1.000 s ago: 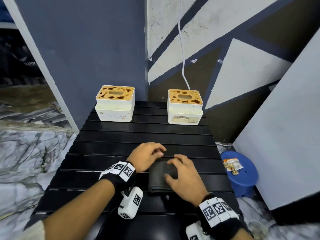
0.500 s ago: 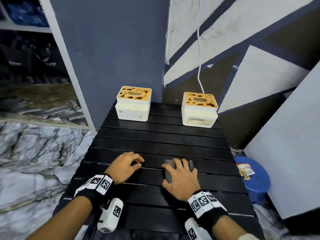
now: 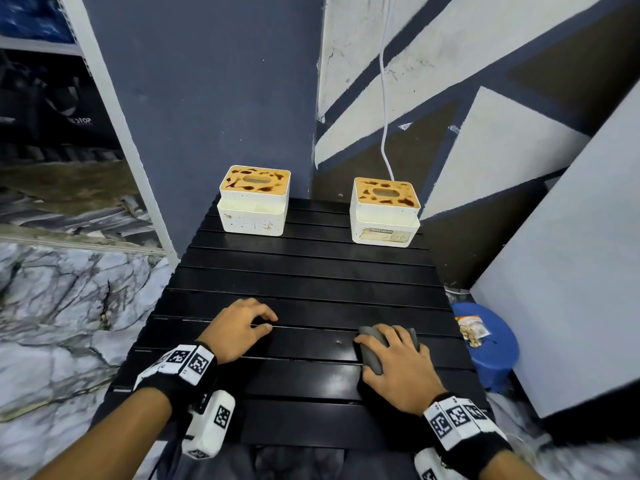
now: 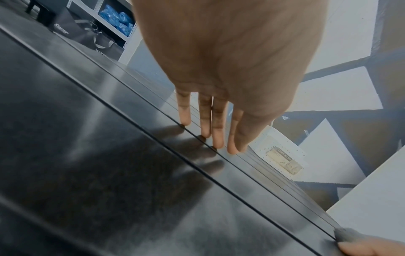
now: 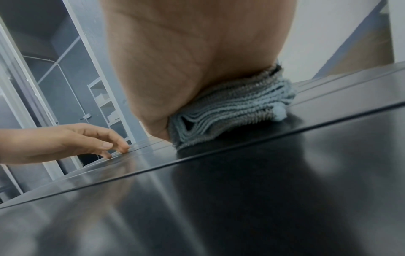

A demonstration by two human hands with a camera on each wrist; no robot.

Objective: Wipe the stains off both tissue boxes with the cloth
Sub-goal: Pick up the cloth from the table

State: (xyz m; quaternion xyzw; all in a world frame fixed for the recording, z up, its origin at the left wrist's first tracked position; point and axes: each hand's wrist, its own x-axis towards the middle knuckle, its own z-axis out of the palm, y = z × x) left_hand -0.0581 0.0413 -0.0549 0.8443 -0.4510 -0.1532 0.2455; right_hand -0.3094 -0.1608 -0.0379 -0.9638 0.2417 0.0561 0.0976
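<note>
Two white tissue boxes with brown-stained wooden lids stand at the far end of the black slatted table: the left box and the right box, whose label also shows. My right hand lies over a folded grey cloth near the table's front right, thumb along its left side and fingers curled over it. The cloth's folded layers show under the palm. My left hand holds nothing; its loosely curled fingertips touch the table at the front left.
A blue stool with a snack packet stands right of the table. A white panel leans at the right. A white cable hangs down the wall behind the right box. Marble floor lies to the left.
My left hand came off the cloth and moved left onto the bare table. My right hand slid the cloth to the right. The head view shifted.
</note>
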